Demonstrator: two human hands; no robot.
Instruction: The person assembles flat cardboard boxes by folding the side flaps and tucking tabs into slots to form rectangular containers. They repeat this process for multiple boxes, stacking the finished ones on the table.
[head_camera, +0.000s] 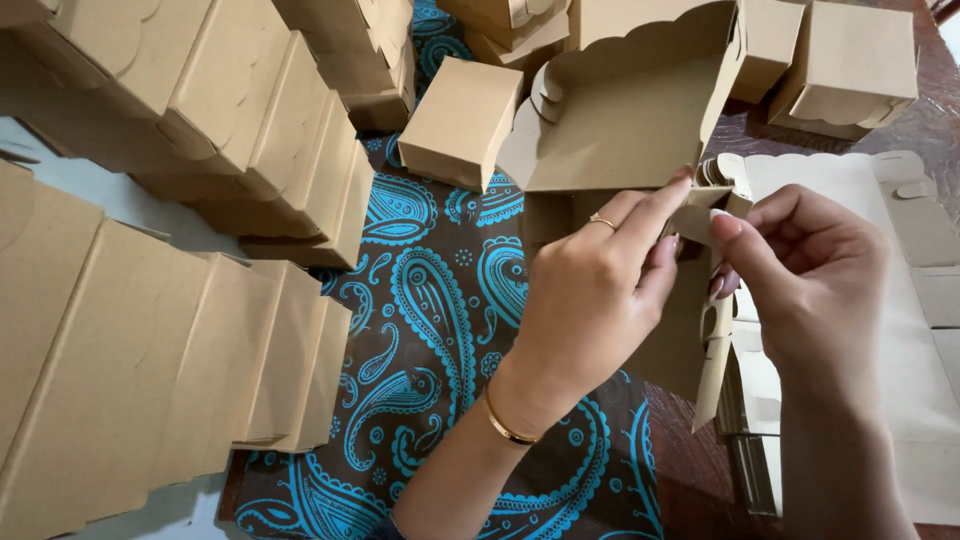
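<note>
A half-folded brown cardboard box (625, 120) with a scalloped lid is held up in the middle of the view. My left hand (590, 290), with a ring and a gold bangle, grips its side wall, fingers pressed on a small flap. My right hand (810, 270) pinches the same flap (695, 222) from the right, thumb and forefinger closed on it. The box's lower walls are hidden behind both hands.
Rows of finished brown boxes (150, 330) lie stacked at the left and top left (250, 110). One small closed box (460, 120) sits on a brown and blue paisley cloth (430, 300). More boxes (850, 65) stand top right; flat unfolded blanks (930, 330) lie at the right.
</note>
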